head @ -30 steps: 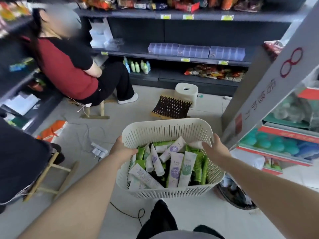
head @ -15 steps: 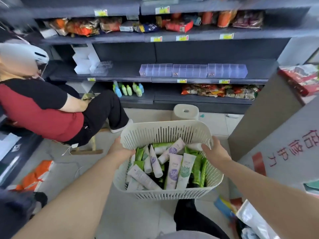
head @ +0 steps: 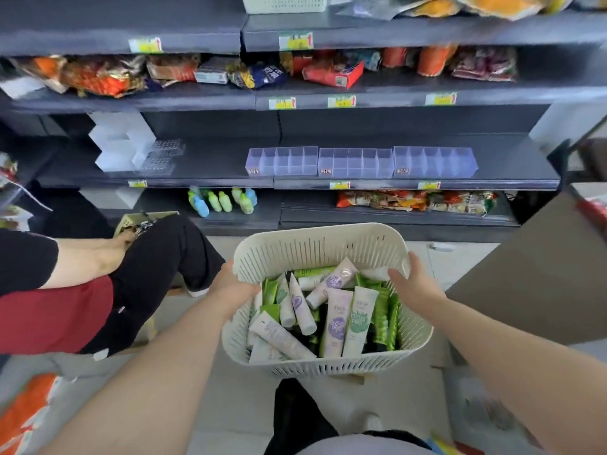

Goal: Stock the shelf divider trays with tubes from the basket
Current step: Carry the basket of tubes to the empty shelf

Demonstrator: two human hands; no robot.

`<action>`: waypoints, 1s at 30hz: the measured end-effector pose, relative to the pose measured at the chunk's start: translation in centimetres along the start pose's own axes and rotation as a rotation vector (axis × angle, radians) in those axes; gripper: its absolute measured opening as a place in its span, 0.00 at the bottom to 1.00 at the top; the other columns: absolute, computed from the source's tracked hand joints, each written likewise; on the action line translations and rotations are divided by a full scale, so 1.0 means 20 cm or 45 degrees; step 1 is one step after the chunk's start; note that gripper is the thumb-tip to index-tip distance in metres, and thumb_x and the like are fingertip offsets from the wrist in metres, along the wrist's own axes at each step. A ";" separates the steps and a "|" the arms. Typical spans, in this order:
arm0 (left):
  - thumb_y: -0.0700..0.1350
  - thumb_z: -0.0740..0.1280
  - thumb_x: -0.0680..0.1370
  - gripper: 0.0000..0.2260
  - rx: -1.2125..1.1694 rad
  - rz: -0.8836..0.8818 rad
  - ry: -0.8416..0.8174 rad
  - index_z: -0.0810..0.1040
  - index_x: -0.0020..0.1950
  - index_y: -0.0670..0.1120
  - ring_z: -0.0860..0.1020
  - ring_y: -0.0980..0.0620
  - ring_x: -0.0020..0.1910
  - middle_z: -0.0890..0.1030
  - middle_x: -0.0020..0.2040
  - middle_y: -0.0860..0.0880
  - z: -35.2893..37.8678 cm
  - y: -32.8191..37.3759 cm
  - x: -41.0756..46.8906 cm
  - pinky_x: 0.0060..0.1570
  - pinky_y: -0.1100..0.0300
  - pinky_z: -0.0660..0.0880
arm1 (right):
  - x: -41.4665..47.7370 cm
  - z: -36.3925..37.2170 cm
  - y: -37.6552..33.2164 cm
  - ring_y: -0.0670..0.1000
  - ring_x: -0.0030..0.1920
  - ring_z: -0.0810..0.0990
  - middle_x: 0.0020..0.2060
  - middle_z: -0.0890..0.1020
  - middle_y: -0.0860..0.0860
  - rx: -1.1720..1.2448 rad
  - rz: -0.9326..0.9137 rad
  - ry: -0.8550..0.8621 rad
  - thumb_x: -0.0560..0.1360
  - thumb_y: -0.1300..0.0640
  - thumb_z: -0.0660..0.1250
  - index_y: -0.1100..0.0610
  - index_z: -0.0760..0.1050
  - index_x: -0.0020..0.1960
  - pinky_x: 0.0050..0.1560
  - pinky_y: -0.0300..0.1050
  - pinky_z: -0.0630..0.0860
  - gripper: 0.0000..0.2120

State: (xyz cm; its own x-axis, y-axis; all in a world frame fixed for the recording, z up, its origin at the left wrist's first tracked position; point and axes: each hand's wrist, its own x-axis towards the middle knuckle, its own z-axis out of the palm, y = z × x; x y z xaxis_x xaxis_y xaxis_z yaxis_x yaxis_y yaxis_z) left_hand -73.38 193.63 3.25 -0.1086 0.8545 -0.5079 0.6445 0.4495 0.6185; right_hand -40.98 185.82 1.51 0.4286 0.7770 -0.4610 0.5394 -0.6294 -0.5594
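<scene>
Both hands are on the cream basket (head: 323, 254), held up in front of the dark shelf (head: 210, 159). The left hand (head: 230, 287) grips the left rim, thumb hooked over the edge. The right hand (head: 415, 285) clamps the right rim, thumb inside. The tubes (head: 335, 323), white, purple-printed and green, lie jumbled inside the basket. Three clear divider trays (head: 356, 164) sit side by side on the middle shelf, above and beyond the basket. On the shelf below are small bottles (head: 223, 201) and snack packets (head: 414, 200). A seated person (head: 147, 257) is at left.
</scene>
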 end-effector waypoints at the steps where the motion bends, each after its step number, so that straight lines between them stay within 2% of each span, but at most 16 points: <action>1: 0.39 0.71 0.71 0.22 0.017 0.019 -0.018 0.71 0.63 0.49 0.79 0.40 0.49 0.79 0.54 0.46 -0.02 0.05 0.08 0.35 0.51 0.77 | 0.05 0.01 -0.04 0.52 0.39 0.77 0.61 0.74 0.56 0.046 0.021 0.022 0.80 0.45 0.56 0.49 0.48 0.76 0.34 0.44 0.70 0.29; 3: 0.39 0.71 0.71 0.24 0.057 0.069 -0.083 0.70 0.65 0.51 0.79 0.40 0.49 0.79 0.54 0.47 -0.07 0.14 0.23 0.33 0.53 0.76 | 0.15 0.03 -0.11 0.52 0.40 0.77 0.64 0.74 0.56 0.092 0.069 0.075 0.80 0.46 0.56 0.49 0.49 0.76 0.36 0.45 0.71 0.28; 4: 0.40 0.72 0.71 0.25 0.068 0.097 -0.113 0.69 0.66 0.51 0.79 0.41 0.50 0.79 0.55 0.47 -0.08 0.18 0.29 0.34 0.53 0.76 | 0.19 0.04 -0.14 0.52 0.39 0.76 0.65 0.73 0.56 0.104 0.095 0.102 0.80 0.46 0.56 0.49 0.49 0.76 0.34 0.44 0.70 0.29; 6: 0.40 0.72 0.71 0.26 0.104 0.146 -0.142 0.68 0.67 0.51 0.79 0.42 0.52 0.79 0.56 0.47 -0.10 0.27 0.42 0.40 0.52 0.76 | 0.29 0.04 -0.19 0.49 0.35 0.76 0.65 0.73 0.56 0.157 0.152 0.142 0.80 0.46 0.57 0.49 0.50 0.76 0.29 0.41 0.67 0.28; 8: 0.41 0.72 0.71 0.28 0.146 0.151 -0.145 0.66 0.69 0.50 0.78 0.43 0.53 0.78 0.57 0.47 -0.12 0.36 0.53 0.46 0.50 0.78 | 0.36 0.04 -0.24 0.47 0.34 0.75 0.62 0.75 0.56 0.198 0.173 0.170 0.79 0.46 0.57 0.48 0.52 0.75 0.28 0.40 0.66 0.27; 11: 0.40 0.73 0.71 0.30 0.147 0.144 -0.160 0.66 0.69 0.49 0.78 0.44 0.54 0.78 0.57 0.46 -0.10 0.53 0.71 0.52 0.46 0.78 | 0.51 0.01 -0.27 0.51 0.38 0.77 0.62 0.76 0.55 0.245 0.185 0.171 0.79 0.46 0.58 0.48 0.52 0.75 0.35 0.44 0.72 0.27; 16: 0.41 0.74 0.70 0.27 0.226 0.152 -0.161 0.68 0.66 0.50 0.79 0.42 0.51 0.79 0.55 0.46 0.06 0.76 0.99 0.48 0.46 0.77 | 0.87 -0.06 -0.27 0.54 0.47 0.77 0.63 0.75 0.56 0.333 0.201 0.154 0.80 0.49 0.58 0.51 0.55 0.74 0.42 0.46 0.72 0.25; 18: 0.41 0.74 0.69 0.29 0.242 0.120 -0.148 0.67 0.67 0.50 0.79 0.43 0.51 0.79 0.56 0.46 0.17 0.85 1.10 0.49 0.45 0.79 | 1.05 -0.10 -0.24 0.53 0.46 0.75 0.64 0.74 0.56 0.368 0.209 0.137 0.80 0.50 0.58 0.51 0.55 0.74 0.37 0.43 0.70 0.25; 20: 0.41 0.74 0.70 0.31 0.253 0.077 -0.116 0.65 0.69 0.50 0.78 0.44 0.52 0.78 0.57 0.47 0.28 0.93 1.18 0.44 0.46 0.79 | 1.20 -0.15 -0.21 0.52 0.44 0.75 0.64 0.74 0.57 0.412 0.237 0.073 0.80 0.50 0.58 0.50 0.52 0.75 0.33 0.42 0.69 0.26; 22: 0.40 0.74 0.71 0.33 0.235 0.035 -0.071 0.62 0.71 0.49 0.76 0.46 0.52 0.75 0.57 0.48 0.39 1.02 1.26 0.40 0.50 0.78 | 1.35 -0.22 -0.19 0.56 0.47 0.77 0.64 0.74 0.58 0.447 0.248 0.022 0.80 0.51 0.58 0.50 0.51 0.75 0.42 0.48 0.74 0.27; 24: 0.40 0.74 0.71 0.33 0.212 -0.017 -0.031 0.61 0.72 0.47 0.75 0.47 0.51 0.75 0.58 0.48 0.52 1.11 1.36 0.47 0.49 0.77 | 1.50 -0.30 -0.15 0.60 0.54 0.77 0.65 0.73 0.58 0.436 0.278 -0.030 0.80 0.51 0.58 0.49 0.50 0.75 0.50 0.52 0.74 0.27; 26: 0.41 0.74 0.72 0.32 0.240 -0.041 0.000 0.62 0.71 0.48 0.75 0.49 0.48 0.75 0.56 0.48 0.65 1.20 1.46 0.48 0.51 0.76 | 1.62 -0.36 -0.07 0.56 0.48 0.78 0.65 0.73 0.57 0.452 0.305 -0.078 0.80 0.49 0.57 0.49 0.48 0.76 0.46 0.49 0.73 0.28; 28: 0.44 0.74 0.72 0.32 0.315 -0.021 -0.035 0.61 0.70 0.49 0.75 0.50 0.43 0.75 0.53 0.50 0.76 1.36 1.57 0.40 0.55 0.73 | 1.74 -0.44 0.00 0.50 0.39 0.76 0.61 0.75 0.58 0.463 0.318 -0.070 0.80 0.47 0.57 0.49 0.46 0.76 0.39 0.46 0.71 0.30; 30: 0.45 0.75 0.71 0.34 0.366 -0.044 -0.090 0.59 0.70 0.50 0.76 0.48 0.42 0.75 0.53 0.49 0.91 1.46 1.70 0.34 0.57 0.71 | 1.93 -0.49 0.11 0.56 0.46 0.78 0.59 0.75 0.58 0.457 0.312 -0.047 0.79 0.47 0.58 0.50 0.45 0.76 0.43 0.48 0.73 0.31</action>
State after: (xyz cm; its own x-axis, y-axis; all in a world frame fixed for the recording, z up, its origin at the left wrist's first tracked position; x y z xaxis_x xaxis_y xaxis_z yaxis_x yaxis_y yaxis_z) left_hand -44.41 231.08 -6.82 -0.0879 0.8151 -0.5726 0.8303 0.3776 0.4100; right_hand -16.12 214.41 -10.74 0.4827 0.6077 -0.6307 0.1358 -0.7633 -0.6316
